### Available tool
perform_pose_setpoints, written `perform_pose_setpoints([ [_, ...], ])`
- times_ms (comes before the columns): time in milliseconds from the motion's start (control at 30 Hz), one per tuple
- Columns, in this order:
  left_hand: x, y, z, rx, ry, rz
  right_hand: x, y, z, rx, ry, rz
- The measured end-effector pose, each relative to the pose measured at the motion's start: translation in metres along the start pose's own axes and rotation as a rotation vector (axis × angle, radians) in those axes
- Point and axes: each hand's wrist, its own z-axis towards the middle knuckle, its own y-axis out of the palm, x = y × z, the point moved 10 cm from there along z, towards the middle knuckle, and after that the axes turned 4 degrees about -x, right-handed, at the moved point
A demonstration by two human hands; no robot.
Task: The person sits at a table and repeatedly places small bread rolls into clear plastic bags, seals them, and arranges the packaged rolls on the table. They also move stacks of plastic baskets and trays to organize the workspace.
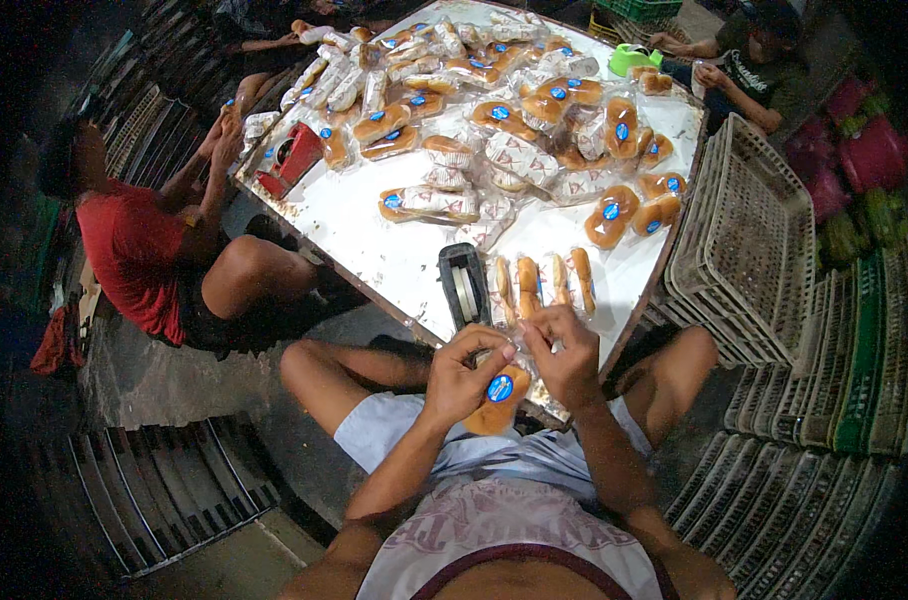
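Note:
Close to my lap, a bagged bread bun (492,405) with a round blue sticker hangs at the table's near corner. My left hand (464,375) pinches the top of its clear plastic bag between thumb and fingers. Beside it, my right hand (566,358) is closed with thumb and fingertips together by the bag's mouth; whatever sits in that pinch is too small to make out. Just beyond my hands stands a black tape dispenser (462,287). To its right, several narrow wrapped buns (529,287) lie side by side on the white table (374,235).
A heap of bagged buns (504,120) covers the table's far part. A red tape dispenser (292,160) and a bright green object (629,60) sit near its edges. Co-workers sit left, in a red shirt (139,250), and far right. Stacked plastic crates (749,240) rise on the right.

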Motion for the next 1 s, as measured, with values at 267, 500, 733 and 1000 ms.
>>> perform_pose_setpoints([
  [267,-0.002,-0.004,0.002,0.100,-0.019,-0.283,-0.052,0.007,-0.002,-0.324,-0.396,-0.093],
  [500,-0.034,-0.014,-0.009,0.089,-0.121,0.139,0.043,0.041,-0.040,-0.185,0.349,0.041],
  [733,-0.006,-0.020,-0.039,0.185,0.197,0.125,0.061,0.119,-0.084,-0.533,0.498,1.110],
  [1000,0.019,-0.024,-0.037,-0.023,0.180,0.154,0.031,0.113,-0.044,-0.662,0.341,0.743],
])
